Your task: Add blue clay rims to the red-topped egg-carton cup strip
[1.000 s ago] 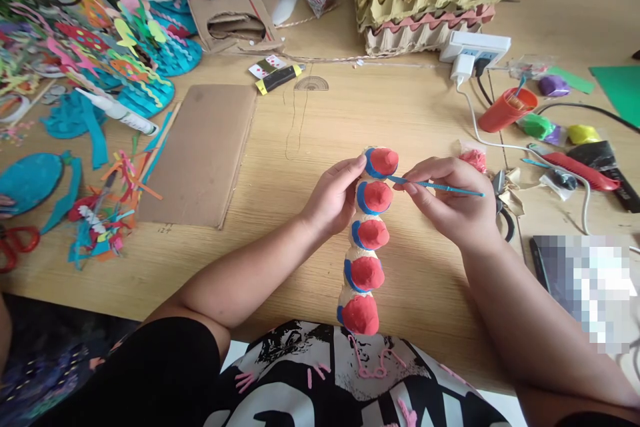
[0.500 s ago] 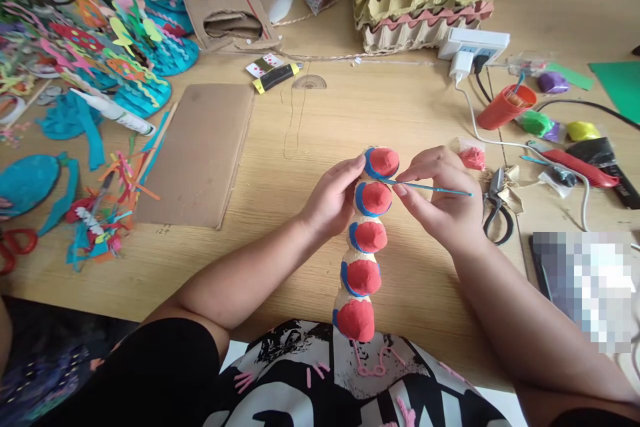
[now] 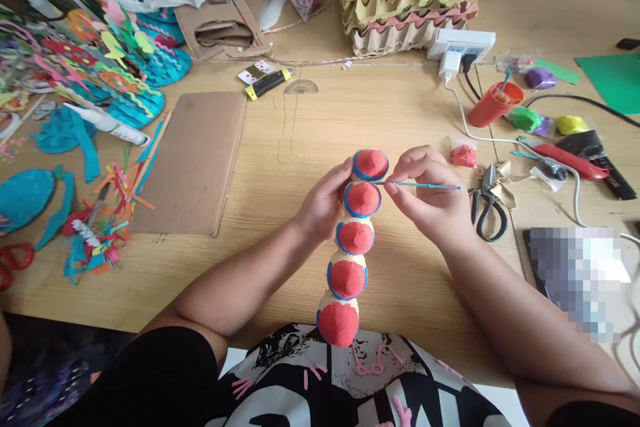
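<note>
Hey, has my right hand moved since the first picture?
Yes, leftward: your right hand hid much of the black-handled scissors then, and now more of them shows beside it.

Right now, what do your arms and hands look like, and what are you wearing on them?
My left hand and right hand are bare: no gloves, and I can't see any rings, watch or bracelets. My short sleeves are black. They belong to a black-and-white shirt with pink squiggles.
</note>
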Demonstrator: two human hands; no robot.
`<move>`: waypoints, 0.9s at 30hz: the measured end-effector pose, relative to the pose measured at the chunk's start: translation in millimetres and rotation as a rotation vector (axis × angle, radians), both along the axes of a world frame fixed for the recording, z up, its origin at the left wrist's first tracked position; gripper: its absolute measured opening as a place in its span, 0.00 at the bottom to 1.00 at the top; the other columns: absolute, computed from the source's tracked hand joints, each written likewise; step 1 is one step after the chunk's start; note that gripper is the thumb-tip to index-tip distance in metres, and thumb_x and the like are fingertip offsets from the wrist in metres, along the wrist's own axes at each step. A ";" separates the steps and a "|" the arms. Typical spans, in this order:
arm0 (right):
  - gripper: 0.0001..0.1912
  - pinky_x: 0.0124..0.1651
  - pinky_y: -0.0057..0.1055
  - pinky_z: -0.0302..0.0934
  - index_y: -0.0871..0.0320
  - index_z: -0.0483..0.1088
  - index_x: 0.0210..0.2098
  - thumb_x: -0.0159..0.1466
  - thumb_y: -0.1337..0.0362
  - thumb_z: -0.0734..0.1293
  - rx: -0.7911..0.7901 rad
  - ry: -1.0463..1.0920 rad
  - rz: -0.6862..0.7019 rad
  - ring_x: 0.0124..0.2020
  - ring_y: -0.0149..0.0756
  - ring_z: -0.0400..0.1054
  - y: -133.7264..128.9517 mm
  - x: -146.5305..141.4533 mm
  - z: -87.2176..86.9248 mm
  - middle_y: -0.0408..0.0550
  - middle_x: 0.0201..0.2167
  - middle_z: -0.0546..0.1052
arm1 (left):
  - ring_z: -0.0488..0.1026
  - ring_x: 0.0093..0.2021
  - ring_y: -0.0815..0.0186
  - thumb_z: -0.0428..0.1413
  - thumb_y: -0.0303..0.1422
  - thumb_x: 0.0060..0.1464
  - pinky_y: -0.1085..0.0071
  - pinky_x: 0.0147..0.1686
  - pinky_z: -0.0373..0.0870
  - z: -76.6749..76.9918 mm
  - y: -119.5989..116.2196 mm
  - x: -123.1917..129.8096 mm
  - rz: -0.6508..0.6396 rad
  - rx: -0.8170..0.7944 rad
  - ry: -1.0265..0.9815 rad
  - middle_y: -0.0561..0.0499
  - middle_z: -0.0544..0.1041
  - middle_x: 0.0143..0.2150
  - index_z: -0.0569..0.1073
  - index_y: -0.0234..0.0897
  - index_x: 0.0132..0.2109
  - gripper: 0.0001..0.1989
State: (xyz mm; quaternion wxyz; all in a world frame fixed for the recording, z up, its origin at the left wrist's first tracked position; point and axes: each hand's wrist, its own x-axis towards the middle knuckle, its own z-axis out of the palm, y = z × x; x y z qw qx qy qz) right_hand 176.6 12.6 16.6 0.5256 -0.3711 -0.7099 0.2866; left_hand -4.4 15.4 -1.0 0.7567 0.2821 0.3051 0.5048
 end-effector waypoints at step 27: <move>0.04 0.64 0.52 0.70 0.50 0.75 0.38 0.66 0.63 0.74 -0.003 0.063 -0.031 0.61 0.45 0.74 -9.8 -9.1 -4.2 0.49 0.58 0.80 | 0.81 0.44 0.67 0.62 0.45 0.63 0.71 0.47 0.77 1.1 -4.9 2.8 -0.079 -0.074 -0.190 0.52 0.85 0.44 0.82 0.40 0.45 0.14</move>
